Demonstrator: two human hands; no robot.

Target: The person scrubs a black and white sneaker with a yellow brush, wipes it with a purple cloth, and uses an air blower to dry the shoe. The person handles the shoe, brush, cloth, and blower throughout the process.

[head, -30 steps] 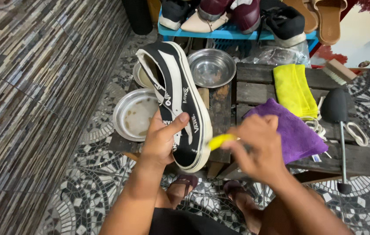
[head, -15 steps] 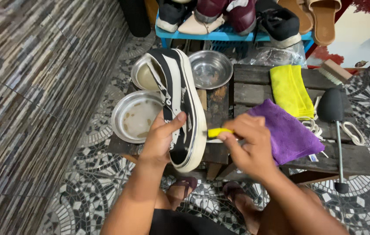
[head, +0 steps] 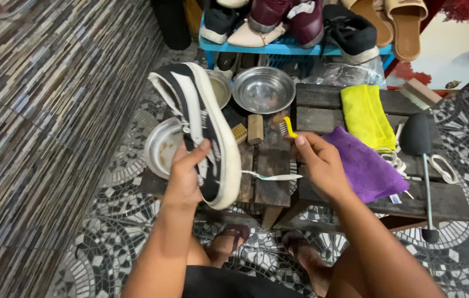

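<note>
Pallets (head: 444, 198) of dark wood lie under your work, your left hand (head: 186, 175) clamped on the black-and-white sneaker (head: 204, 132) tilted above the metal bowls, your right hand (head: 318, 161) pinching the yellow toothbrush (head: 288, 127) upright beside it.

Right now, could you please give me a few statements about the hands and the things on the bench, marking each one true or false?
1. The left hand holds a black and white sneaker. True.
2. The right hand holds a yellow toothbrush, bristle end up. True.
3. The purple cloth is draped over the sneaker. False: it lies on the wooden bench, under the right hand.
4. The yellow cloth lies folded beside the purple cloth. True.
5. The black shoe tree is inside the sneaker. False: it lies on the bench, right of the cloths.
6. The round metal bowl is full of laces. False: it looks empty.
</note>
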